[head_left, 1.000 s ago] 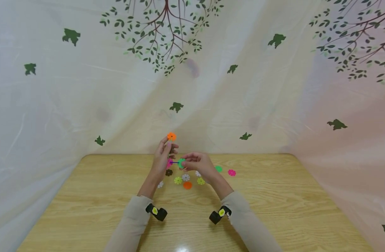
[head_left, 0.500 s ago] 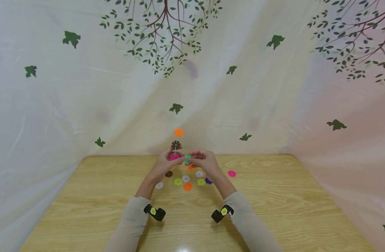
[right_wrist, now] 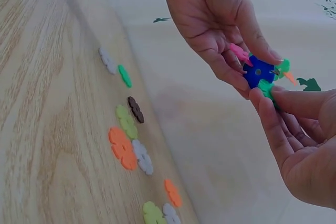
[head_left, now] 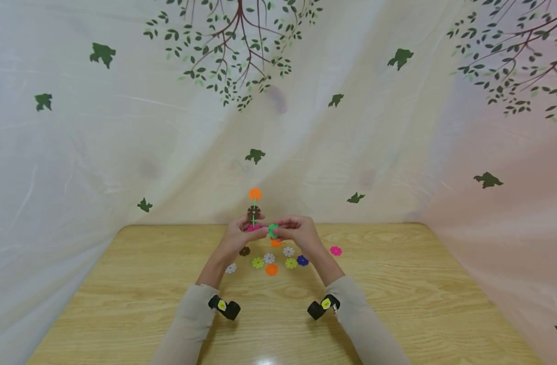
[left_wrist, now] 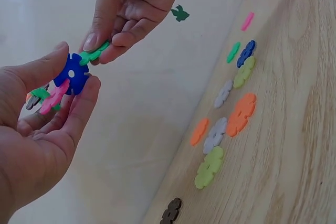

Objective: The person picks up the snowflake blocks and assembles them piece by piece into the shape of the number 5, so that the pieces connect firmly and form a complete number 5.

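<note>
My left hand pinches a blue flower-shaped slotted disc between thumb and fingers. Joined to it is a pink disc, and from that a linked chain rises above the hand: a green disc seen edge-on, a brown disc and an orange disc on top. My right hand holds another green disc by thumb and fingertips, its edge meeting the blue disc's rim. How deep the slots engage cannot be made out. In the head view the fingers hide the blue disc.
Loose flower discs lie on the wooden table below the hands: brown, yellow-green, orange, blue, pink and several others. A printed cloth hangs behind the table's far edge.
The left hand has turned, so the chain's brown disc now faces the head camera. Both hands have come closer together at the blue disc. Over the last half second they barely move.
</note>
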Demonstrator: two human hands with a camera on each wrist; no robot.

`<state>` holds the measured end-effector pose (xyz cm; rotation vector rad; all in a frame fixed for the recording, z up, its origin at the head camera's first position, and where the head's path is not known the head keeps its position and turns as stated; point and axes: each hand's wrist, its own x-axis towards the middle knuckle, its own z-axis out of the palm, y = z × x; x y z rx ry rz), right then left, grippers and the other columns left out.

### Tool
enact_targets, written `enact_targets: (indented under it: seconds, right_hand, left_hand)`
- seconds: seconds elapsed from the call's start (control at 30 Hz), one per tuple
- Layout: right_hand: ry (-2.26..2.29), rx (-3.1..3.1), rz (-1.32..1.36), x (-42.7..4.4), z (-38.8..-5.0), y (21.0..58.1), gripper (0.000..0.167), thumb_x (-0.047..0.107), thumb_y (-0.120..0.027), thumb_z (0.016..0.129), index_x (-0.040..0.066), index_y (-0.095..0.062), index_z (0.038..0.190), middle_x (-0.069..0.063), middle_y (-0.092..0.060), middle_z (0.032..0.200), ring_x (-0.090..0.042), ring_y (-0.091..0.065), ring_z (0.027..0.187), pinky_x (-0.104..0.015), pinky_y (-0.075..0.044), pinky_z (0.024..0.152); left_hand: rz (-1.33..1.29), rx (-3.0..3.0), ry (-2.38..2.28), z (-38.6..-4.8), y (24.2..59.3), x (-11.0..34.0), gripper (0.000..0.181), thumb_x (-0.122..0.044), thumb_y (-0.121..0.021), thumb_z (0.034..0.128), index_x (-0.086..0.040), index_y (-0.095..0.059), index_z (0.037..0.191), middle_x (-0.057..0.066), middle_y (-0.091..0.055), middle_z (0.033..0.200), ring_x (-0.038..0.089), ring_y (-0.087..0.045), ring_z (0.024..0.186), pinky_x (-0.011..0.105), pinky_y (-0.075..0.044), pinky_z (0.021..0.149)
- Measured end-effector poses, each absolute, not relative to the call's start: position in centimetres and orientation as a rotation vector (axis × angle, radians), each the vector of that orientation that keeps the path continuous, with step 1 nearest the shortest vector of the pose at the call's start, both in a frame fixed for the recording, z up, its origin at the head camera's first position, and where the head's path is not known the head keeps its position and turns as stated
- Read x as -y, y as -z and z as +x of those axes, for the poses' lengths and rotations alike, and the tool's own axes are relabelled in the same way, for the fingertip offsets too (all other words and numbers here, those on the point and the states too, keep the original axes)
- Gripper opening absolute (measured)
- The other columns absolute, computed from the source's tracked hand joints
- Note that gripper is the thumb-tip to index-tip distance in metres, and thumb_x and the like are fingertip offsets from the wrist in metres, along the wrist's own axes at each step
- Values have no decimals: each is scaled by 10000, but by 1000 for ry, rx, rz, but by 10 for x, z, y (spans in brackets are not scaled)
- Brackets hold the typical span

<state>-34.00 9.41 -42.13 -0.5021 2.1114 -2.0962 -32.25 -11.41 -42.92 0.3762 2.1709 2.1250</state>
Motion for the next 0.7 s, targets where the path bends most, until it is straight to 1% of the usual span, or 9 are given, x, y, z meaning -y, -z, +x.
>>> enact_targets:
  seconds: [0.17, 0.33, 0.57, 0.7]
  right_hand:
    - [2107, -2105, -505, -94, -338, 416, 262, -20, -744, 893, -149, -690, 1114, -9, -763, 846, -122, -729, 734, -298, -631, 720]
    - [2111, -2098, -515, -95, -338, 414, 238, -38, -739, 890, -157, -695, 1091, -8, -768, 834, -122, -726, 713, -280, -627, 698]
    - [2069, -2132, -560, -98, -339, 414, 215, -31, -733, 897, -147, -704, 1075, 26, -763, 815, -127, -721, 702, -360, -636, 729]
    - [2070, -2146, -575, -97, -339, 415, 205, -25, -733, 901, -144, -707, 1065, 27, -762, 815, -123, -720, 701, -343, -633, 723]
  left_hand:
    - [369, -2184, -2130, -321, 428, 112, 474, -156, -739, 945, -53, -584, 1381, 162, -703, 1285, 185, -702, 1083, 370, -540, 1014]
    - [377, -2182, -2134, -320, 428, 110, 481, -148, -736, 946, -49, -574, 1388, 153, -704, 1286, 189, -698, 1090, 348, -544, 1005]
    - [393, -2170, -2130, -318, 426, 107, 480, -161, -742, 942, -58, -579, 1381, 179, -696, 1283, 203, -689, 1099, 402, -513, 1043]
    - [399, -2157, -2143, -318, 426, 107, 475, -146, -737, 943, -64, -579, 1383, 163, -711, 1252, 184, -696, 1072, 401, -512, 1042]
